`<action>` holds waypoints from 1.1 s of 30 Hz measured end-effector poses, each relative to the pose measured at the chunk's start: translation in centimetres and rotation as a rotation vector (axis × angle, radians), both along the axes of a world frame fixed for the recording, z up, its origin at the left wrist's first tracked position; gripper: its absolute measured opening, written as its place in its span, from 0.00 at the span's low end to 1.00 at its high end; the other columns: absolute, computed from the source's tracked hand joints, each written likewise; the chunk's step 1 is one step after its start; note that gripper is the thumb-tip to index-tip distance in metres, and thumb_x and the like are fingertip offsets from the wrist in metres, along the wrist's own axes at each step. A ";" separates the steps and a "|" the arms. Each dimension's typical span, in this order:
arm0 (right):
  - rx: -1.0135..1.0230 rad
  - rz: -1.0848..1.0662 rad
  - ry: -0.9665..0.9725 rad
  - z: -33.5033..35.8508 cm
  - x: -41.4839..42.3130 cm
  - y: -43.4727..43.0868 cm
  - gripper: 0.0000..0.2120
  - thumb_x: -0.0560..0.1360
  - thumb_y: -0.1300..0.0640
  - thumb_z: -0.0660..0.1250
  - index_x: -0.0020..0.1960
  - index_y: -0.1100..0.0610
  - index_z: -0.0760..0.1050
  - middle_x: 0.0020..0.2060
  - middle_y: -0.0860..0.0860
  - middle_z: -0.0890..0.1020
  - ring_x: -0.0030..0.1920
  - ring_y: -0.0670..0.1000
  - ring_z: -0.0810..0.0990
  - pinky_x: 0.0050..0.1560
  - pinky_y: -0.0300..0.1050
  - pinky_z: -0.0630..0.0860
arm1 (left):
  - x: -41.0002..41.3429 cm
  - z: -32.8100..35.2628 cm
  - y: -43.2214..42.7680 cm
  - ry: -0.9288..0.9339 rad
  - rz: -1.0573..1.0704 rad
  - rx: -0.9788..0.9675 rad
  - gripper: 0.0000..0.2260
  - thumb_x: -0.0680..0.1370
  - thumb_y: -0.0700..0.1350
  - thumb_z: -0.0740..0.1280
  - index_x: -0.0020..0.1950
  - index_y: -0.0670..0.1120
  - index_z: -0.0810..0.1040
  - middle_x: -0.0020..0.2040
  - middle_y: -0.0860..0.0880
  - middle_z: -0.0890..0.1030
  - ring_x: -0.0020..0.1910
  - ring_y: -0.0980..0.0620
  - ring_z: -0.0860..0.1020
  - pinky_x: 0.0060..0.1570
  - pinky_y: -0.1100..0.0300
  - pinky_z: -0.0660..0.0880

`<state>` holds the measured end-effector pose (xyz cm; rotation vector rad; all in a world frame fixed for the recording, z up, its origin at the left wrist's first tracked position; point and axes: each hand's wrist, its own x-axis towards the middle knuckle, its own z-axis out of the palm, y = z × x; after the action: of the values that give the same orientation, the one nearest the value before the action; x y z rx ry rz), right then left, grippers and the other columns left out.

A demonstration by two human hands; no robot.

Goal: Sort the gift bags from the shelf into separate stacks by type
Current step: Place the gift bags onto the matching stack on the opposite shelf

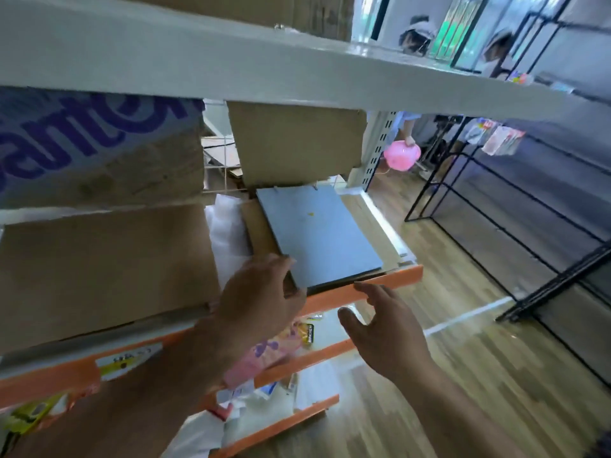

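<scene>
gift bags (319, 239) touched by left hand (261, 292)

Left hand (261, 292) on grey bags (317, 239) (flat stack)

Shop aisle, daylight from the far end.

Wood-plank floor (463, 375) with a white line (469, 315) across it. Steel shelving unit (198, 61), grey-white boards, orange front rails (334, 300), perforated upright (375, 150). Cardboard boxes (99, 269) fill the left bays. Black wire display racks (515, 206) stand on the right, mostly bare, a few packets (502, 140) hanging. Bright window with green outside (458, 28) at the back. A distant person carries a pink plastic basin (401, 155).
</scene>
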<state>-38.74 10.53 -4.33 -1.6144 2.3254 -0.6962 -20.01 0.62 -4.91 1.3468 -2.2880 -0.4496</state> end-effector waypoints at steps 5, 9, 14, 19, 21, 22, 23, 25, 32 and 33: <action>-0.009 0.001 0.023 0.7 -3.3 -7.1 0.26 0.76 0.40 0.66 0.71 0.47 0.71 0.68 0.45 0.74 0.64 0.48 0.77 0.59 0.45 0.73 | -2.3 0.9 -5.3 -0.076 0.040 -0.046 0.23 0.77 0.57 0.66 0.70 0.50 0.73 0.65 0.49 0.78 0.62 0.48 0.77 0.57 0.54 0.76; 0.034 0.056 0.054 0.4 -6.4 -11.7 0.28 0.77 0.39 0.64 0.73 0.50 0.68 0.70 0.48 0.73 0.66 0.51 0.75 0.61 0.48 0.72 | -4.0 0.8 -8.4 -0.133 0.123 -0.035 0.24 0.77 0.58 0.66 0.69 0.49 0.73 0.63 0.46 0.78 0.60 0.46 0.77 0.55 0.49 0.78; 0.166 0.130 0.066 -0.7 -9.5 -15.6 0.39 0.72 0.31 0.64 0.74 0.54 0.66 0.69 0.53 0.73 0.68 0.55 0.72 0.60 0.51 0.73 | -5.7 0.4 -9.0 -0.163 0.318 0.030 0.27 0.75 0.57 0.70 0.70 0.48 0.72 0.65 0.45 0.74 0.62 0.46 0.75 0.57 0.49 0.78; 0.270 0.216 0.146 -1.5 -11.6 -17.8 0.43 0.64 0.26 0.68 0.67 0.54 0.67 0.63 0.54 0.74 0.66 0.57 0.71 0.59 0.51 0.71 | -7.5 -0.1 -8.2 -0.100 0.529 0.210 0.33 0.75 0.51 0.72 0.76 0.51 0.62 0.66 0.47 0.72 0.58 0.47 0.75 0.51 0.56 0.75; 0.256 0.271 0.172 -1.6 -12.1 -18.5 0.43 0.65 0.28 0.71 0.67 0.55 0.67 0.63 0.56 0.74 0.66 0.57 0.70 0.62 0.49 0.69 | -8.3 -0.2 -8.1 -0.110 0.585 0.222 0.36 0.74 0.50 0.73 0.77 0.51 0.60 0.69 0.45 0.70 0.61 0.45 0.76 0.50 0.57 0.74; 0.247 0.283 0.183 -1.7 -12.3 -18.8 0.42 0.65 0.29 0.71 0.67 0.56 0.67 0.63 0.56 0.74 0.66 0.58 0.70 0.62 0.48 0.68 | -8.7 -0.1 -8.1 -0.112 0.611 0.227 0.37 0.73 0.49 0.74 0.77 0.51 0.60 0.67 0.46 0.71 0.60 0.46 0.76 0.49 0.57 0.75; 0.239 0.285 0.184 -1.6 -12.4 -19.0 0.41 0.66 0.30 0.71 0.67 0.56 0.67 0.63 0.56 0.74 0.65 0.58 0.71 0.62 0.48 0.68 | -9.0 -0.1 -8.3 -0.116 0.642 0.243 0.38 0.72 0.48 0.74 0.77 0.51 0.60 0.66 0.46 0.72 0.59 0.46 0.77 0.49 0.57 0.76; 0.222 0.279 0.143 -2.0 -12.7 -19.8 0.40 0.65 0.30 0.72 0.65 0.56 0.67 0.62 0.56 0.75 0.64 0.58 0.72 0.60 0.48 0.69 | -9.4 0.0 -8.7 -0.118 0.710 0.293 0.40 0.69 0.50 0.74 0.78 0.49 0.60 0.63 0.45 0.76 0.59 0.45 0.78 0.53 0.54 0.78; 0.144 0.252 -0.105 -1.8 -14.5 -21.3 0.31 0.60 0.37 0.79 0.50 0.50 0.66 0.41 0.47 0.74 0.37 0.50 0.71 0.27 0.39 0.60 | -9.9 1.1 -11.0 0.051 1.038 0.426 0.15 0.77 0.40 0.68 0.63 0.38 0.77 0.59 0.41 0.81 0.59 0.43 0.79 0.49 0.57 0.76; 0.137 0.247 -0.134 -1.7 -14.6 -21.4 0.30 0.59 0.38 0.80 0.48 0.50 0.68 0.40 0.47 0.74 0.36 0.49 0.72 0.26 0.38 0.60 | -9.8 1.0 -11.1 0.090 1.072 0.434 0.16 0.78 0.39 0.66 0.64 0.37 0.77 0.61 0.40 0.79 0.61 0.42 0.78 0.50 0.57 0.75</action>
<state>-53.39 -10.88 -5.99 -1.6977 1.9905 -0.5587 -29.81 -10.48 -3.87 2.4161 -1.1253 -0.5973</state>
